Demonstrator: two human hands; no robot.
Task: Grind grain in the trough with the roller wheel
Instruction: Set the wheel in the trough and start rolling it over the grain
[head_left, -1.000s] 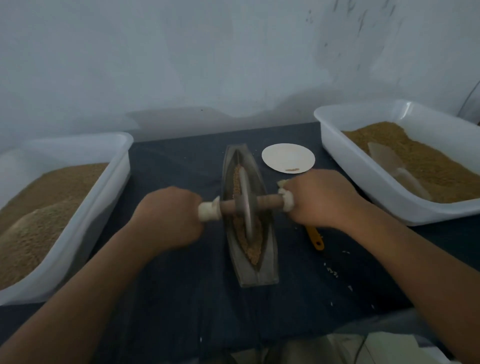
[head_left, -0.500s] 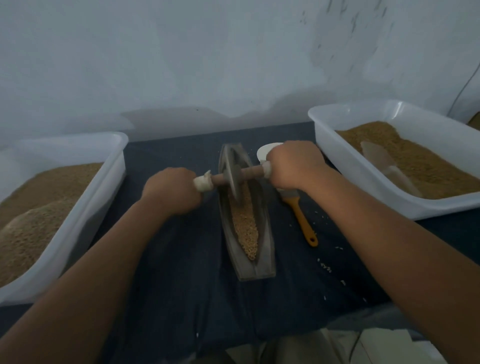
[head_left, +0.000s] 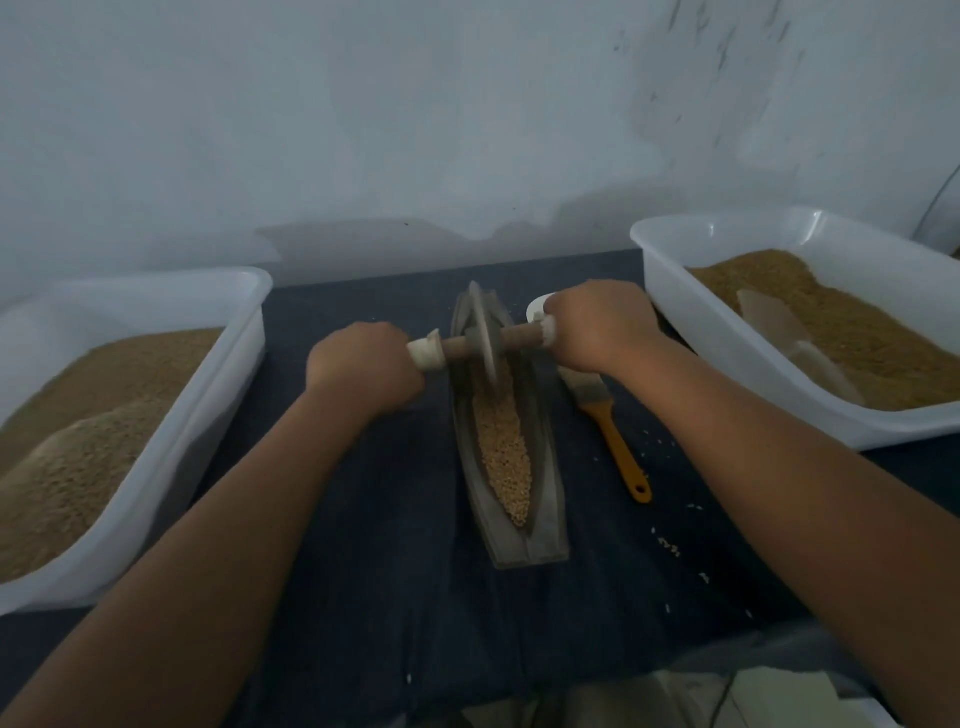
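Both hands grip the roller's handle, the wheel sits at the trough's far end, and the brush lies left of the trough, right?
No. The brush lies right of the trough, not left; the head view shows it. The left hand and right hand do grip the handle, wheel at the far end.

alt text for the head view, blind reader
A left hand and right hand grip the handles of a roller wheel at the far end of a trough holding grain. A left tub and right tub of grain flank it; an orange-handled brush lies to its right.
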